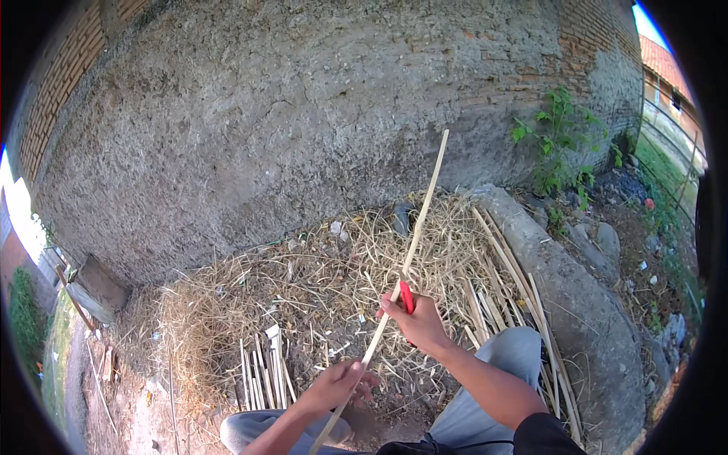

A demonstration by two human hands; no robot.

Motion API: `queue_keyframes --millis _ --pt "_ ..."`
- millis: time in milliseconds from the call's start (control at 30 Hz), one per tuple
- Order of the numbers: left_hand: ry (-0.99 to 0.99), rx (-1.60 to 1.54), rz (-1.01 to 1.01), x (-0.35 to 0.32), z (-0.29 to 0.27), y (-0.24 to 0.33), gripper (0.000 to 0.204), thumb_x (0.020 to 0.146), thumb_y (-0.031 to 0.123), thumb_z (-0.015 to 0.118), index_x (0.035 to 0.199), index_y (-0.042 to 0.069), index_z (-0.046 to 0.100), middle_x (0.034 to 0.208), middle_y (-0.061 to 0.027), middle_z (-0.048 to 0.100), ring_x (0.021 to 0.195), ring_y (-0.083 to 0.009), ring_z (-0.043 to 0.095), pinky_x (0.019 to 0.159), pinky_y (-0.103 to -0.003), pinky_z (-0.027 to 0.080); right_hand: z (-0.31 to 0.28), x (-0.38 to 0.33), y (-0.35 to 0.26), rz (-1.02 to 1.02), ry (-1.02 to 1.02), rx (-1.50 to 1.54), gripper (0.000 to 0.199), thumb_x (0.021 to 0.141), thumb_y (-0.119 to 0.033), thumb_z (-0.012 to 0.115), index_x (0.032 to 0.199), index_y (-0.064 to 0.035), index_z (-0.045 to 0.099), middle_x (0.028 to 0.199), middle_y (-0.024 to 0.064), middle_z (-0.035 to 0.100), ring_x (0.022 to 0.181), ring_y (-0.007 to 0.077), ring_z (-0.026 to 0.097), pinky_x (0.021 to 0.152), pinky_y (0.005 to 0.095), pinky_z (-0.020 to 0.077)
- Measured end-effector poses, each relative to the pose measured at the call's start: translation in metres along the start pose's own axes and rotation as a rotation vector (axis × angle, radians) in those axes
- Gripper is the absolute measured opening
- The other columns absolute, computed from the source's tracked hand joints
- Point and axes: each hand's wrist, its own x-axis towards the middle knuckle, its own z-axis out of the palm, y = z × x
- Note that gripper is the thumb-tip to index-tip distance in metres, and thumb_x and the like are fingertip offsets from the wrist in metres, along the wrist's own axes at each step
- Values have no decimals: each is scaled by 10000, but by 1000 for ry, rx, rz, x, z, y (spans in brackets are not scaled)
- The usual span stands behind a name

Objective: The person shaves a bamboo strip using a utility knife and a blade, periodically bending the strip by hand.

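A long, pale bamboo strip (429, 191) slants across the middle, from near my lap up toward the wall, with a node partway along it. My left hand (334, 388) grips its lower part, thumb along the strip. Farther up, my right hand (416, 320) is closed on a red-handled knife (408, 297). Its short blade lies against the strip, and the fingers and thumb of that hand also touch the strip. The palm hides part of the knife's handle.
Pale shavings (193, 322) cover the ground. Several cut bamboo strips (264, 371) lie by my left knee, and longer ones (523, 282) beside my right knee. A low concrete ledge (565, 303) runs along the right. A rough plastered wall (303, 121) stands ahead, with a green plant (560, 140) at its foot.
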Motion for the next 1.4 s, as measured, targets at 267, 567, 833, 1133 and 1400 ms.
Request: queue_keyframes --millis 267,567,833,1133,1400 --pt "198 -184 -97 -23 19 29 316 1061 238 414 1062 -11 608 648 41 446 518 -24 355 442 -203 279 -23 2 -7 -382 -157 -897 465 859 -463 728 879 -16 600 661 110 594 604 240 614 575 364 488" --pt "260 27 -21 -37 33 6 320 1063 260 404 891 25 538 621 29 442 529 -45 379 482 -240 331 -10 -2 10 -272 -88 -1277 104 843 -113 579 815 -47 655 628 158 656 594 345 688 560 473 553" --pt "172 -132 -210 -48 25 19 309 1078 268 349 919 32 471 602 21 344 455 -59 294 396 -254 242 0 12 56 -308 -25 -1292 52 780 -85 621 738 -57 635 613 174 641 562 364 660 539 490 531" --pt "173 -169 -255 -56 29 1 305 1061 271 393 924 26 514 629 7 450 490 -55 372 428 -238 298 -9 31 64 -231 -39 -1299 154 847 -45 531 788 -34 673 662 162 674 603 326 690 573 486 548" --pt "213 -215 -175 -77 33 -30 281 1037 350 474 884 118 517 573 24 469 416 -74 396 381 -232 288 -31 57 86 -101 34 -1350 189 872 -85 527 845 -36 708 740 199 692 694 355 704 654 504 544"
